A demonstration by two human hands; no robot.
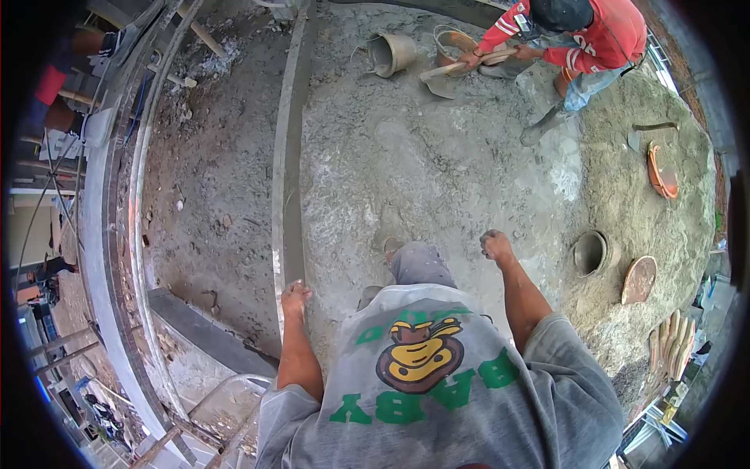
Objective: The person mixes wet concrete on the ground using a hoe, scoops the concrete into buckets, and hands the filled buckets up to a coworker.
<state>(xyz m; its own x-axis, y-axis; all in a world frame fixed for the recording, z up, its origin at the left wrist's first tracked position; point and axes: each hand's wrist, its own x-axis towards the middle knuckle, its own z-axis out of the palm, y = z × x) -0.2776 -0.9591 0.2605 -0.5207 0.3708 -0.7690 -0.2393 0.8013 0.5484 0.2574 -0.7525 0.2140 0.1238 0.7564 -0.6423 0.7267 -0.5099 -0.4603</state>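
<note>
My left hand (296,298) is loosely closed, with nothing visible in it. It hangs beside the long grey concrete strip (289,168) that runs away from me. My right hand (495,245) is curled into a fist over the grey, wet-looking ground (422,168), with no object showing in it. Both arms are held out in front of my grey printed shirt (437,383), and one knee shows ahead of it. Nearest to my right hand, off to its right, lies a tipped bucket (591,254).
A co-worker in a red top (598,43) bends over a shovel (445,72) at the upper right, beside a tipped pail (391,54). On the right lie an orange-rimmed basin (663,170), a round pan (640,280) and a stack of bags (671,344). Pipes (141,195) run along the left.
</note>
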